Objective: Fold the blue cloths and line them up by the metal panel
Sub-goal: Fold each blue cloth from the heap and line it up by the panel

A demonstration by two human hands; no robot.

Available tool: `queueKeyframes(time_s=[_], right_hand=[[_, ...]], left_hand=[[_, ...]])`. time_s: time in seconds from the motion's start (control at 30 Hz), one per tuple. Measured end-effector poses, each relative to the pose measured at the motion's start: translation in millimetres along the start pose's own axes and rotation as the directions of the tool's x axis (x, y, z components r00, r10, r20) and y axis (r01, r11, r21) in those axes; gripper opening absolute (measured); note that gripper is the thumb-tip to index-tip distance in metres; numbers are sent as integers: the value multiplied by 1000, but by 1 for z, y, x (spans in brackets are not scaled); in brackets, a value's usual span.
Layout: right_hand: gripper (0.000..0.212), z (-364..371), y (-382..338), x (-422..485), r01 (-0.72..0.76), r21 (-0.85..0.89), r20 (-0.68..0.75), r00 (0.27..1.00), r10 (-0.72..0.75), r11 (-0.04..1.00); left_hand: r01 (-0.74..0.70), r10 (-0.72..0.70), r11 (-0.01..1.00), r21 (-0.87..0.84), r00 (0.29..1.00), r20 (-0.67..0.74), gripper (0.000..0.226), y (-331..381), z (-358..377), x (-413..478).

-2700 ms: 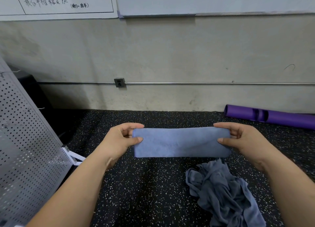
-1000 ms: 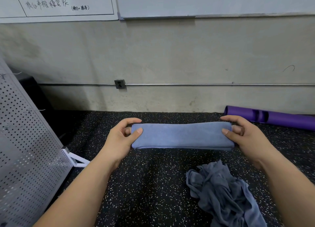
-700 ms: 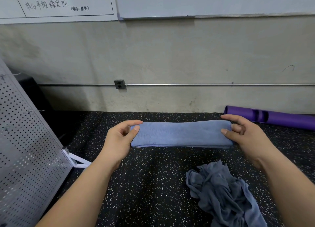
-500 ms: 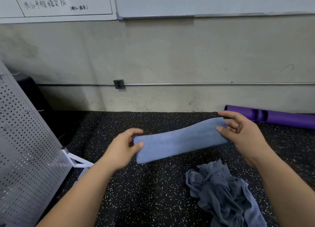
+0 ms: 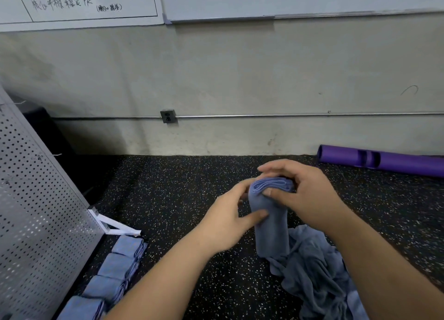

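Note:
A blue cloth (image 5: pixel 271 226), folded into a narrow strip and doubled over, hangs in the air above the floor. My left hand (image 5: pixel 228 221) pinches it at mid-height with thumb and fingers. My right hand (image 5: pixel 305 194) grips its folded top end. Below and to the right lies a crumpled heap of blue cloths (image 5: pixel 317 271) on the floor. Several folded blue cloths (image 5: pixel 115 269) lie in a row at the lower left, beside the perforated metal panel (image 5: pixel 36 218).
The floor is black speckled rubber (image 5: pixel 180 187). A purple roller (image 5: pixel 384 162) lies against the wall at the right. The panel's white foot bracket (image 5: pixel 110 226) sticks out onto the floor near the row. A conduit with a socket box (image 5: pixel 168 116) runs along the wall.
The long strip, held stretched between both hands, has been folded end to end; my hands came together at centre right. The view dropped, revealing the row of folded cloths.

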State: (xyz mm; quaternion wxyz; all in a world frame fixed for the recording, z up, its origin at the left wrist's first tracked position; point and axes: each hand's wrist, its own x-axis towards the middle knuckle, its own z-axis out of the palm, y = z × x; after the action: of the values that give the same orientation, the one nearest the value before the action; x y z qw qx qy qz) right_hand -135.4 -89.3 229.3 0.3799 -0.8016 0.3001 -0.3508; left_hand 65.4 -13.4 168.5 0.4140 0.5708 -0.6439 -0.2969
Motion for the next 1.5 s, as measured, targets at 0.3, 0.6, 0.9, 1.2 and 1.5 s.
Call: queueKeyframes(time_s=[0.3,0.6,0.9,1.2,1.5], right_hand=[[41,5,11,-1,12,227,-227,973,41,974],[22,23,12,1,-43,137,-374,923,92,990],[13,34,8,5,-80,322,-329,925,191,943],[18,34,1,3,-215,478,-151,935,320,852],[22,31,5,5,-44,514,-370,890,268,857]], left_hand=[[24,-72,975,-222,975,-211,29,11,9,6],[-19,-73,936,-353,967,-245,35,22,-2,5],[20,-217,796,-605,943,-253,22,27,-1,3],[28,-257,726,-687,938,-233,25,29,-2,6],[151,-180,832,-534,984,-3,44,13,3,1]])
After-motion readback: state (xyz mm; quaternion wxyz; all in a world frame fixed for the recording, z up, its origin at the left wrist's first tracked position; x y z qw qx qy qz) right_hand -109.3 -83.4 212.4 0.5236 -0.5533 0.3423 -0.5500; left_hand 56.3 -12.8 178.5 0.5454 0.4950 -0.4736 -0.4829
